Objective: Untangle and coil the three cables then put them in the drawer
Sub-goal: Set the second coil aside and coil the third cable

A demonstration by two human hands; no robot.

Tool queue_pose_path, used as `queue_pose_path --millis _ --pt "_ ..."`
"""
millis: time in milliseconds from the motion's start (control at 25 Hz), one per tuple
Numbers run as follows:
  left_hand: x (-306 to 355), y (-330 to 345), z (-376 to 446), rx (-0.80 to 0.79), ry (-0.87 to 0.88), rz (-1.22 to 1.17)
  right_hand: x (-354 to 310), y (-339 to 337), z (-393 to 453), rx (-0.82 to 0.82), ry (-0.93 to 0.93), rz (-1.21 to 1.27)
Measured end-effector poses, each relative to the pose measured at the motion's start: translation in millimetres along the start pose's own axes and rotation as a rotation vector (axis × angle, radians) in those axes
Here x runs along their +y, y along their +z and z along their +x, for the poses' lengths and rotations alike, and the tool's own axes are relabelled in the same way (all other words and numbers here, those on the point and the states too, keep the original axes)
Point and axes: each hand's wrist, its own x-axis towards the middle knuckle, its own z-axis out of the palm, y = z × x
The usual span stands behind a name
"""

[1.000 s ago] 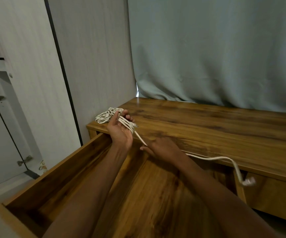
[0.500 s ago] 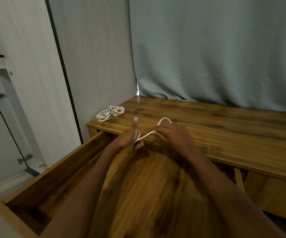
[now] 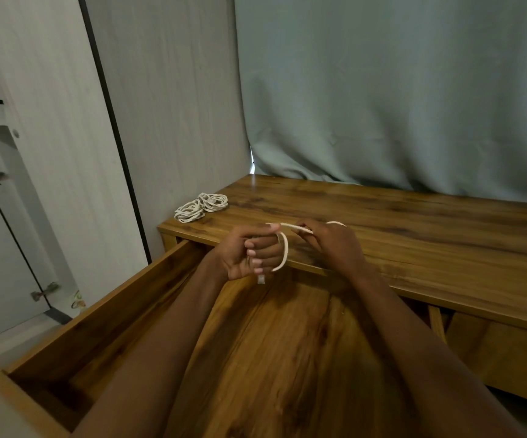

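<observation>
A white braided cable loops around the fingers of my left hand, which is closed on it, with the plug end hanging just below the fist. My right hand pinches the same cable a little to the right, and the strand runs taut between the two hands. Both hands hover over the back of the open wooden drawer, at the front edge of the wooden table top. Two coiled white cables lie side by side on the table's far left corner.
A grey-green curtain hangs behind the table. Pale wardrobe panels with metal hinges stand to the left, close to the drawer's left wall. A second drawer front sits shut below the table at right.
My left hand left the coil bundle on the table corner. Both hands came together over the drawer, and the loose cable that trailed to the right is now gathered and looped around my left fingers.
</observation>
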Motion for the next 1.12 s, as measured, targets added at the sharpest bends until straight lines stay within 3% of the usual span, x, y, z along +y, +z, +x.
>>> queue_pose_path --millis 80,200,360,560,680,760,880,1000,1120 --pt "5 3 1 -0.008 0.184 -0.160 0 4 1 -0.059 0.052 0.034" --pt "18 6 1 0.102 0.537 -0.289 -3 10 -4 -0.197 0.003 0.042" --pt "21 -1 -3 0.554 0.817 -0.313 -31 25 -8 -0.346 -0.170 -0.110" --pt "14 -25 -2 1.017 0.806 -0.124 -61 37 -6 -0.361 -0.373 -0.226" --pt "3 -34 -2 1.272 0.478 0.457 -65 35 -4 -0.261 -0.460 -0.138" --pt "-8 -41 -3 1.224 0.276 0.843 -60 31 -3 -0.135 -0.475 -0.093" --pt "-10 -46 -8 1.041 -0.022 1.092 -47 19 0 -0.070 -0.349 -0.048" --pt "-11 -39 -10 0.690 -0.304 0.994 -30 3 5 -0.063 -0.182 -0.006" --pt "-11 -30 -10 0.469 -0.358 0.877 -21 0 5 -0.209 0.121 0.144"
